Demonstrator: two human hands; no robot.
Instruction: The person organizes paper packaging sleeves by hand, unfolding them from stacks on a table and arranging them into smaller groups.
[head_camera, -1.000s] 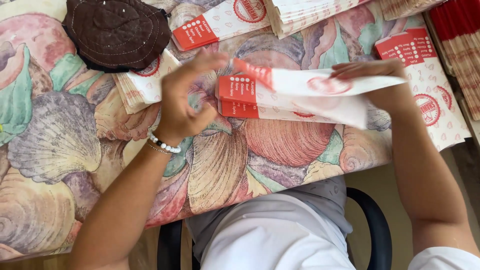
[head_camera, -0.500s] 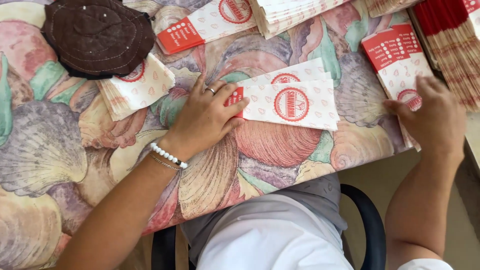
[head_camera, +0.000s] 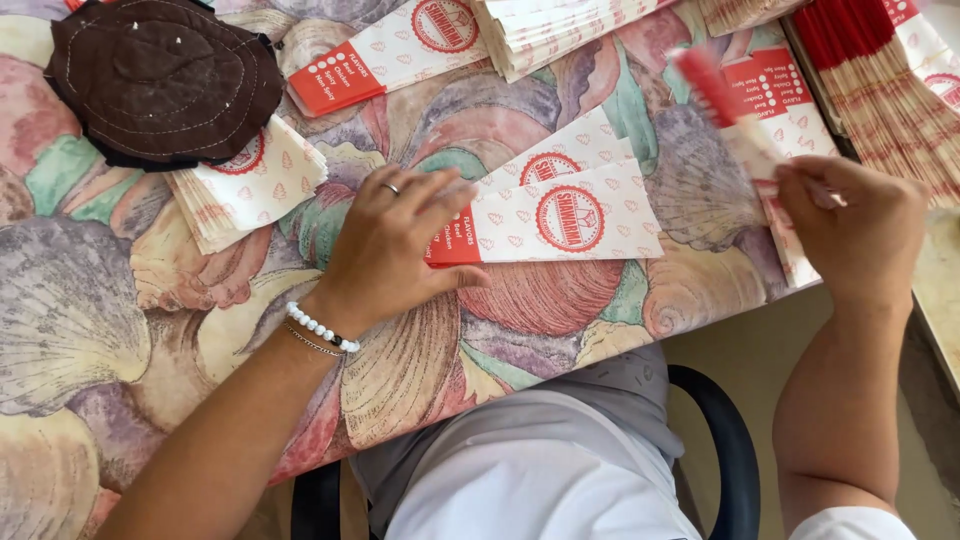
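Left hand lies open on two flat paper sleeves; right hand pinches one blurred sleeve just above it.

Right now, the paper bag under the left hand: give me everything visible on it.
The paper bag is flat, white, long and narrow, patterned with small red marks, with a round red emblem near its middle and a solid red band at its left end. It looks like thin paper. It lies tilted on the shell-patterned tablecloth, on top of a second similar bag whose upper edge shows behind it. The left hand presses on its red end, fingers spread. The right hand is apart from it, holding another, blurred bag.
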